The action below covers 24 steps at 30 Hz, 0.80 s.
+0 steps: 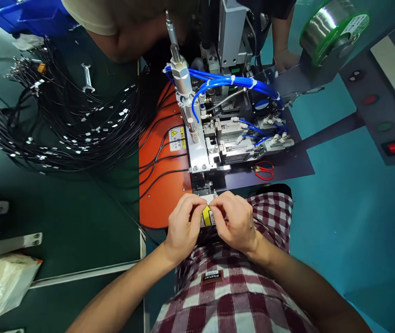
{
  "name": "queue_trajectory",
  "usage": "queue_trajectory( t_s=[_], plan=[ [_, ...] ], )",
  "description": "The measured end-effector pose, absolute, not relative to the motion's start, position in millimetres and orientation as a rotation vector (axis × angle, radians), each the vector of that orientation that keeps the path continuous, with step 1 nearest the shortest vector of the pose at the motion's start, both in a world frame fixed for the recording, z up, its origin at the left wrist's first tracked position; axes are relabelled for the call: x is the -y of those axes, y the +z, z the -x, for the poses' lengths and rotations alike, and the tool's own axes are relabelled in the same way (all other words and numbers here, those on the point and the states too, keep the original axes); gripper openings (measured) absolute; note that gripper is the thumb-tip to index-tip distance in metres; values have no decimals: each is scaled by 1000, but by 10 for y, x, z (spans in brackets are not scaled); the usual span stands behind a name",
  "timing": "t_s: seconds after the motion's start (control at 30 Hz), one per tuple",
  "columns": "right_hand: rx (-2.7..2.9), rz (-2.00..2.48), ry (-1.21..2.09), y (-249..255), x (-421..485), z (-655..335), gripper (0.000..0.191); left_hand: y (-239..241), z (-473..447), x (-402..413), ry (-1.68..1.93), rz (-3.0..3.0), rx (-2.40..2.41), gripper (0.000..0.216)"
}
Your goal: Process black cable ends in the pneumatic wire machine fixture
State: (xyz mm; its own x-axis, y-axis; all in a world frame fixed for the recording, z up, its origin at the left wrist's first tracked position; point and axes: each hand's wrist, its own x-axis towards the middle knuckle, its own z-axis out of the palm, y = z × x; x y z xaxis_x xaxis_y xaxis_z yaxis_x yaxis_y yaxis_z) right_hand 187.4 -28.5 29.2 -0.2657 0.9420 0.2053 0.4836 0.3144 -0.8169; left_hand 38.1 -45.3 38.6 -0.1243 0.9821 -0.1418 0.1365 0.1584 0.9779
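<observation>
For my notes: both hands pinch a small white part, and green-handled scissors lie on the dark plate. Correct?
No. The head view shows red-handled scissors, not green, on the dark plate; left hand and right hand do pinch the white part.

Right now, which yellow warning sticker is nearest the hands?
The lower sticker, framed between the left hand and right hand; the other sticker sits higher up, at the orange plate edge.

Machine [218, 138] ahead of both hands, cable bundle [65, 120] left of it, scissors [265, 171] right, wire spool [332, 27] behind.
</observation>
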Motion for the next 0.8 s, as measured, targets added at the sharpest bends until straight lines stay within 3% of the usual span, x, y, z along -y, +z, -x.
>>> queue_trajectory(
  t_s=[0.13, 0.2, 0.53, 0.6, 0.8],
  plan=[
    [1326, 1252, 1631, 263, 219, -1838, 18, 359, -365, 396, 977, -774, -1230, 21],
    [1192, 1215, 1799, 252, 197, -1832, 19, 366, -348, 340, 909, -637, -1084, 24],
    [1939, 1208, 673, 266, 279, -1932, 9, 392, -361, 349, 871, -679, -1143, 20],
    [1975, 1188, 630, 256, 271, -1932, 9, 415, -364, 367, 883, -691, -1187, 20],
    [1602, 1328, 1023, 187, 306, -1833, 11, 426, -379, 348, 939, -634, -1254, 22]
  ],
)
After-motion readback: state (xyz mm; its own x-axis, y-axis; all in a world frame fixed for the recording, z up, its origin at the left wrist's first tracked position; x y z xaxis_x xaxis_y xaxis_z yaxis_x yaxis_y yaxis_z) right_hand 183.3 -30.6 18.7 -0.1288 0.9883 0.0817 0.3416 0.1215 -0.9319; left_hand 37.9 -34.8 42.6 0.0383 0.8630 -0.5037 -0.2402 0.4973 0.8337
